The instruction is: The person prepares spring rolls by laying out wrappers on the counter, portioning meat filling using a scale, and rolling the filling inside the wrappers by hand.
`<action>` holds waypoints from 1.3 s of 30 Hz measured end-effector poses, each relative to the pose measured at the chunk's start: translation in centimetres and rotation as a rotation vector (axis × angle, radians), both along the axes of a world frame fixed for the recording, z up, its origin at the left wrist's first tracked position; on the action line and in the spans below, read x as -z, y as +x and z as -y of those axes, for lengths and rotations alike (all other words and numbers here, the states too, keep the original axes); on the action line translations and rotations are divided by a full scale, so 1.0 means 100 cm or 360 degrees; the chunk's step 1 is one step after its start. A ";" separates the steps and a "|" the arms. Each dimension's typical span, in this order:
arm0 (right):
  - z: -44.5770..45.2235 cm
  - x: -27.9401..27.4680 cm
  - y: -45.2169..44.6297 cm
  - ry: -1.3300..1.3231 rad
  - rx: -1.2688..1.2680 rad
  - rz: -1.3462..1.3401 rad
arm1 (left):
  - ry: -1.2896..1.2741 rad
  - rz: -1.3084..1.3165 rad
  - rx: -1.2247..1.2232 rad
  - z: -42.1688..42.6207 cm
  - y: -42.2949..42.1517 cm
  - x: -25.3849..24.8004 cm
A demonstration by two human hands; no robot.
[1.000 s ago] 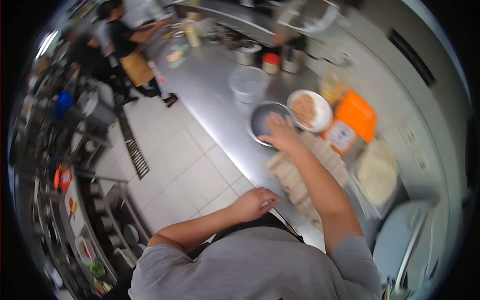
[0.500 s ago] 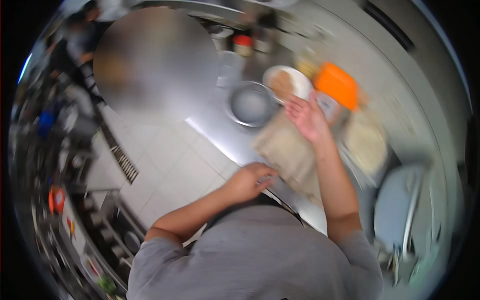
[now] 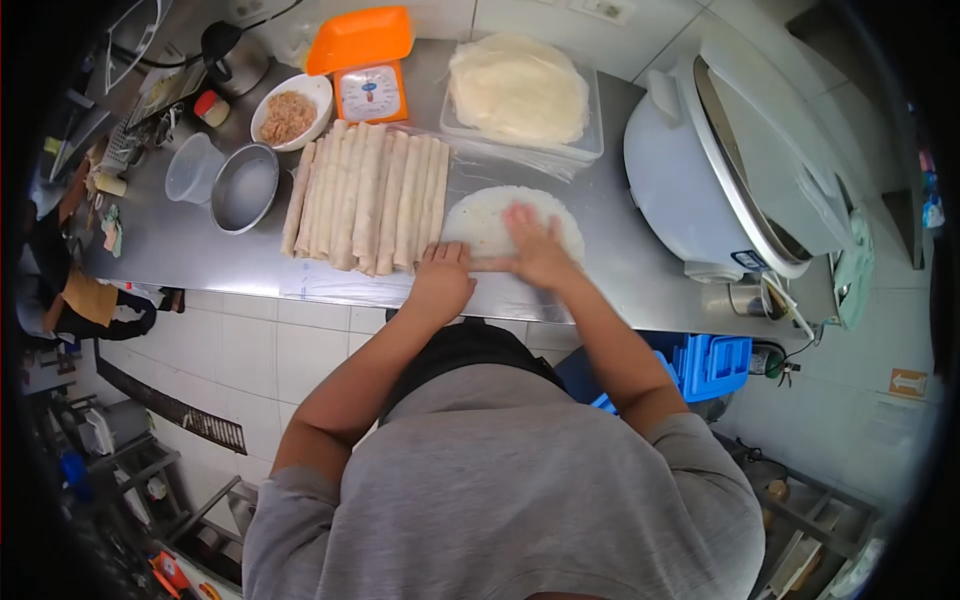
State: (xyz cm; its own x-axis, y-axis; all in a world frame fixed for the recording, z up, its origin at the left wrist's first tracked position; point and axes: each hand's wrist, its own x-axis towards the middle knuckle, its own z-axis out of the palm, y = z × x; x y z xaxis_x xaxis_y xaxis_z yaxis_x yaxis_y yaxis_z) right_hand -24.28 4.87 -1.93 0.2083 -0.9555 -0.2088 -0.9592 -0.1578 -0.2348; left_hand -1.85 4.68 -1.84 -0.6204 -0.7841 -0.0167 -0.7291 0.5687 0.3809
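A round white wrapper (image 3: 480,215) lies flat on the counter in front of me. A thin rolled part (image 3: 490,264) runs along its near edge. My left hand (image 3: 442,283) lies with its fingers stretched over the left end of that roll. Over the right half of the wrapper is my right hand (image 3: 542,250), fingers spread and partly smeared by motion; its palm side is down by the roll's right end. Just left of my hands, several long pale rolls (image 3: 365,200) lie side by side on plastic.
Behind the rolls stand a bowl of minced filling (image 3: 287,118) and an orange kitchen scale (image 3: 371,92). A metal bowl (image 3: 245,188) and a clear tub (image 3: 190,168) are at left. Stacked wrappers (image 3: 520,90) fill a plastic box at the back. A large lidded cooker (image 3: 690,170) stands right.
The view has swung round to face the counter squarely. My right hand, earlier raised open near the filling bowl, is now on the wrapper. My left hand has moved from the counter edge onto the roll.
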 end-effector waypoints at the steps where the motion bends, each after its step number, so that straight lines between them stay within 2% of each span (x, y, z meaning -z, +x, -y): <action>1: 0.008 -0.009 -0.010 0.0127 0.0090 -0.0104 | -0.0004 0.0016 -0.0033 -0.001 -0.001 -0.003; 4: 0.024 -0.011 -0.026 0.0044 0.0170 -0.0088 | -0.0015 0.0064 -0.0083 -0.003 -0.005 -0.004; 7: 0.028 0.021 0.035 0.0197 -0.0340 0.0523 | 0.0061 0.0061 -0.0093 0.001 -0.006 -0.010; 10: 0.036 0.025 0.014 0.0024 -0.0229 0.0192 | 0.0021 0.0066 -0.0106 -0.001 -0.006 -0.009; 11: 0.036 0.032 -0.007 -0.0163 -0.0101 0.0237 | -0.0022 0.0073 -0.0108 -0.001 -0.004 -0.008; 14: 0.042 0.012 -0.045 -0.0046 0.0317 0.0103 | 0.0008 0.0103 -0.0119 0.001 -0.006 -0.008; 15: 0.042 0.014 -0.040 -0.0141 0.0320 0.0043 | 0.0017 0.0097 -0.0118 0.002 -0.007 -0.009; 18: 0.025 0.006 0.012 0.0049 -0.0240 0.0640 | 0.0010 0.0082 -0.0094 0.001 -0.007 -0.013; 19: 0.020 0.021 0.019 0.0205 -0.0234 0.0543 | -0.0031 0.0044 -0.0078 0.000 -0.005 -0.007; 22: 0.013 0.018 -0.033 0.0029 0.0161 0.0122 | -0.0004 0.0007 -0.0104 0.004 -0.002 -0.004; 26: 0.011 -0.006 -0.080 0.0152 0.0549 0.0003 | 0.0031 -0.0024 -0.0085 0.005 -0.003 -0.010; 29: 0.018 0.020 -0.033 -0.0164 -0.0108 0.0371 | 0.0029 -0.0053 -0.0083 0.001 -0.003 -0.011; 32: 0.035 0.030 -0.029 -0.0197 0.0101 0.0181 | -0.0025 -0.0043 -0.0050 0.002 -0.001 -0.005; 33: 0.046 0.022 -0.049 -0.0096 0.0427 0.0329 | -0.0016 -0.0045 -0.0044 0.003 -0.001 -0.004; 35: 0.041 -0.004 -0.085 -0.0005 0.0653 0.0002 | -0.0014 -0.0063 -0.0053 0.000 0.003 -0.005; 38: 0.021 -0.016 -0.105 -0.0144 0.0543 -0.0074 | -0.0156 -0.0203 -0.0068 -0.003 -0.006 -0.012; 39: 0.014 -0.022 -0.095 -0.0166 0.0347 0.0192 | -0.0264 -0.0282 -0.0034 -0.007 -0.013 -0.019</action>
State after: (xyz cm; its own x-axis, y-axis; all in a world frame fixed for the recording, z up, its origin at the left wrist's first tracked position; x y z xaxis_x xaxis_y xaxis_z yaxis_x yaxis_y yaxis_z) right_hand -33.79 3.49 0.29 0.0126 -0.9956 -0.0928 -0.9393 0.0200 -0.3426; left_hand -3.15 5.33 0.05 -0.5855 -0.7799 0.2211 -0.6717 0.6194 0.4064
